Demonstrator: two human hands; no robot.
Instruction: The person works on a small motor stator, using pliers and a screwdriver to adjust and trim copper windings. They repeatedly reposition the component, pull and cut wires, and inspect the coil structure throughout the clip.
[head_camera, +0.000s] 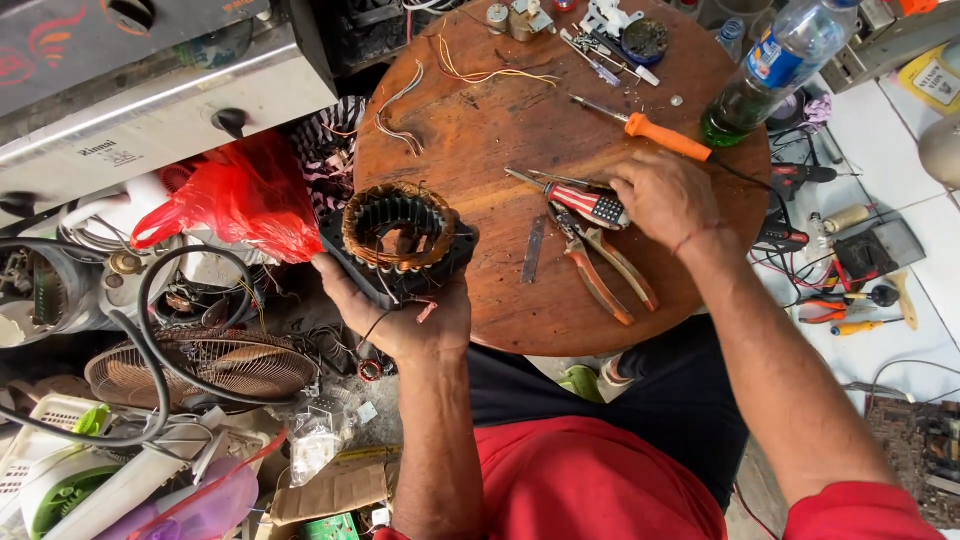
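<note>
My left hand (405, 318) cups a black motor stator (398, 238) with copper windings from below, at the left edge of the round wooden table (500, 120). Thin wires hang from the stator. My right hand (662, 195) rests on the table with its fingers closed on the striped handle of a screwdriver (585, 202), whose tip points left. Just below that hand lie pliers (602, 268) with orange-brown handles. A small flat metal strip (534, 249) lies between the stator and the pliers.
An orange-handled screwdriver (655, 133), loose coloured wires (400, 110), small parts and a plastic bottle (772, 62) sit on the far part of the table. A red plastic bag (235, 195), a fan grille (200, 365) and hoses crowd the left. More tools lie on the floor at right.
</note>
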